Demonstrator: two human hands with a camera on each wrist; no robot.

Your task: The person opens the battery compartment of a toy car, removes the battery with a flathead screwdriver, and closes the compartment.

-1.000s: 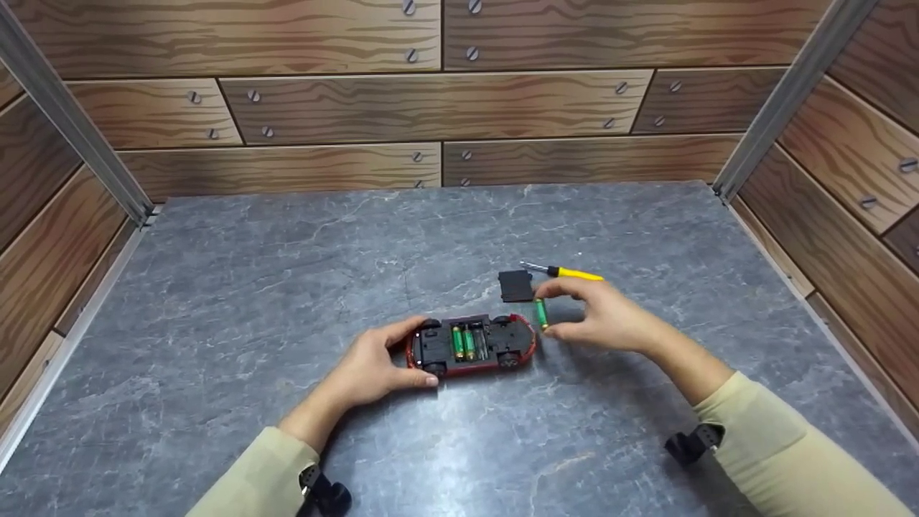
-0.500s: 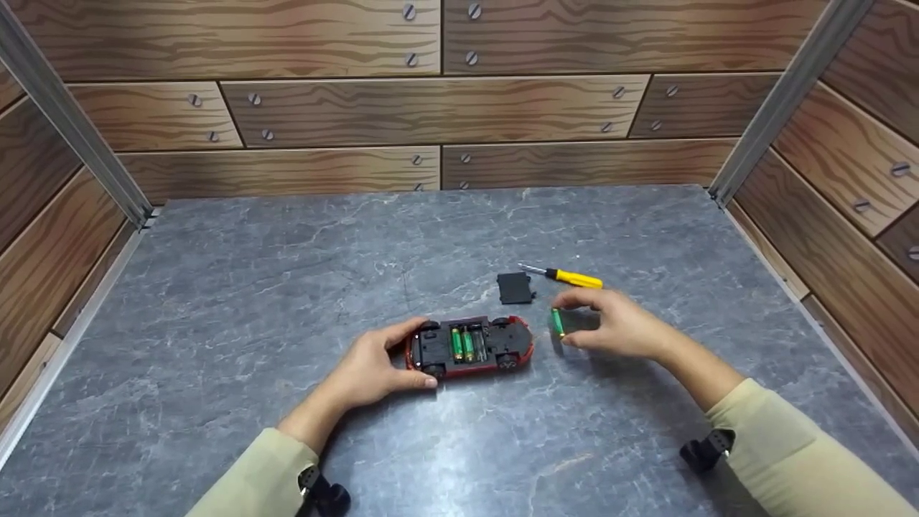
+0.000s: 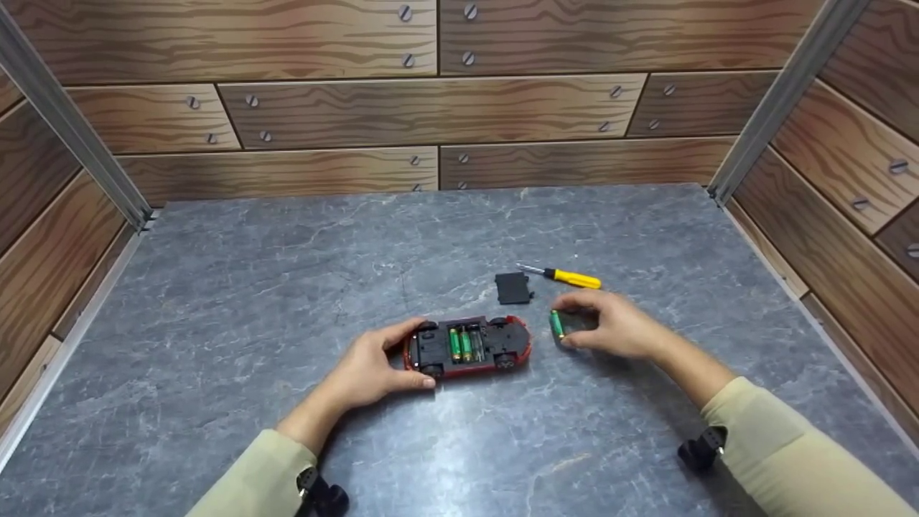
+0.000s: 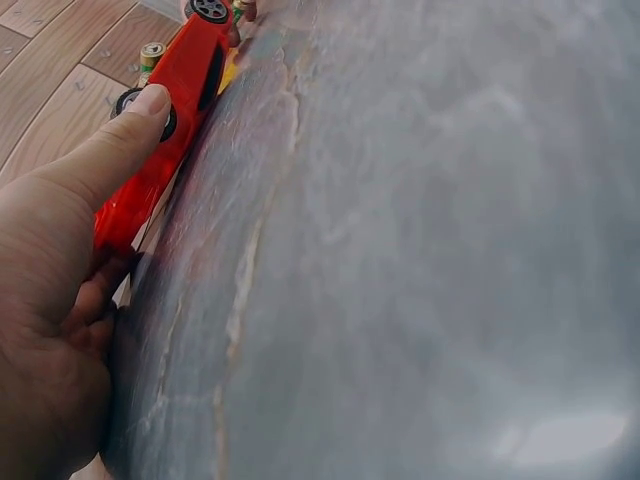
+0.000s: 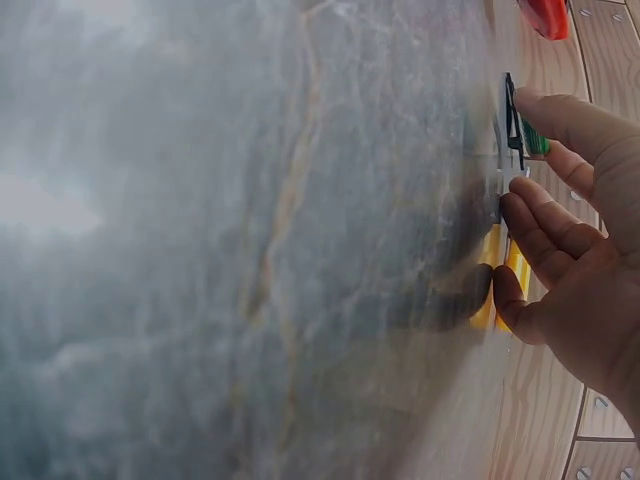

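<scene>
A red toy car (image 3: 438,350) lies upside down on the grey table, its battery compartment uncovered. Two green batteries (image 3: 460,345) sit side by side in it, and the slot to their right shows bare metal contacts. My left hand (image 3: 370,365) grips the car's left end, thumb on the near side and fingers on the far side; in the left wrist view the thumb presses by a wheel (image 4: 150,112). Right of the car, my right hand (image 3: 610,327) pinches a green battery (image 3: 557,325) between thumb and fingers, close over the table.
Behind the car lies a black battery cover (image 3: 513,288). A screwdriver (image 3: 571,278) with a yellow handle lies beyond the right hand, its tip toward the cover. Wood-patterned walls (image 3: 431,108) close off the back and sides of the table (image 3: 287,273).
My right hand has moved a little to the right with the battery, away from the car, then held almost still. The left hand keeps its grip on the car.
</scene>
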